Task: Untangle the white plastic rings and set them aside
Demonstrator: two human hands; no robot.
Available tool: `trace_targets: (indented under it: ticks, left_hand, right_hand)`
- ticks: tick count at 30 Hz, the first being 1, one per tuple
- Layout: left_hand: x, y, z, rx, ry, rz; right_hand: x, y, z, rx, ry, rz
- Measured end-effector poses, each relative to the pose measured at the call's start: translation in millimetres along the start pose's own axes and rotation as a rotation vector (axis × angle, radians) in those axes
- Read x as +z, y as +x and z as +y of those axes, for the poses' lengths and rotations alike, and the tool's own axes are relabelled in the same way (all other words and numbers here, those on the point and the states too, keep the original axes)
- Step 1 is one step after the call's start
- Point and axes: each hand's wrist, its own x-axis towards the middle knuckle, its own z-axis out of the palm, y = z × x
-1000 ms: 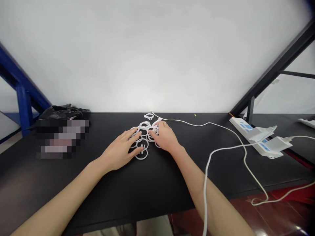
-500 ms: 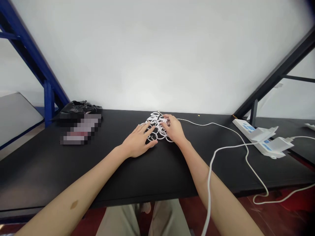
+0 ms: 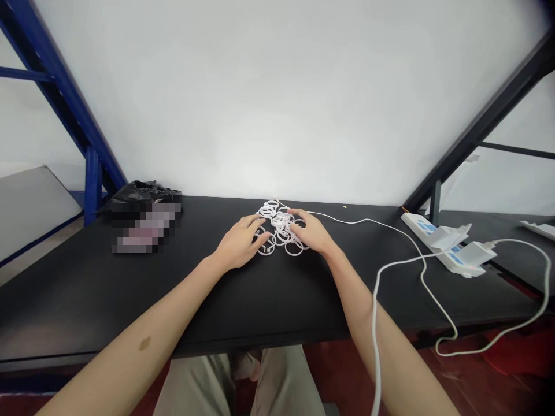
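Note:
A loose pile of white plastic rings (image 3: 284,226), with a look of curtain rings, lies on the black table (image 3: 269,306) between my hands. My left hand (image 3: 240,242) is on the pile's left side, fingers spread and the thumb reaching to the nearest rings. On the other side, my right hand (image 3: 313,232) curves around the pile's right edge. Its thumb and forefinger are apart, and nothing is seen gripped. The other fingers of the right hand are partly hidden behind it.
White power strips with plugged-in adapters (image 3: 446,240) lie at the right. From there a white cable (image 3: 375,323) loops over my right forearm. A black plastic bag (image 3: 143,190) and a blurred-out item (image 3: 147,228) lie at the left. A white wall (image 3: 277,104) rises behind.
Both hands have drawn slightly outward from the pile, so more rings show between them. Some rings have shifted. The camera view has turned a little.

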Motion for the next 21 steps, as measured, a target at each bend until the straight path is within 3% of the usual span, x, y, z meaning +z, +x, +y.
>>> trace_targets:
  ticks: [8, 15, 21]
  left_hand:
    - [-16.2, -10.0, -9.6, 0.054, -0.036, 0.051]
    - [-18.1, -11.2, -15.6, 0.046, -0.032, 0.005]
    - [-17.6, -11.4, -22.6, 0.016, -0.09, 0.079]
  right_hand:
    - [13.1, -2.5, 23.9, -0.062, -0.167, -0.027]
    - [18.4, 0.2, 28.7, -0.019, -0.211, 0.055]
    - [18.1, 2.2, 28.7, 0.006, -0.236, 0.153]
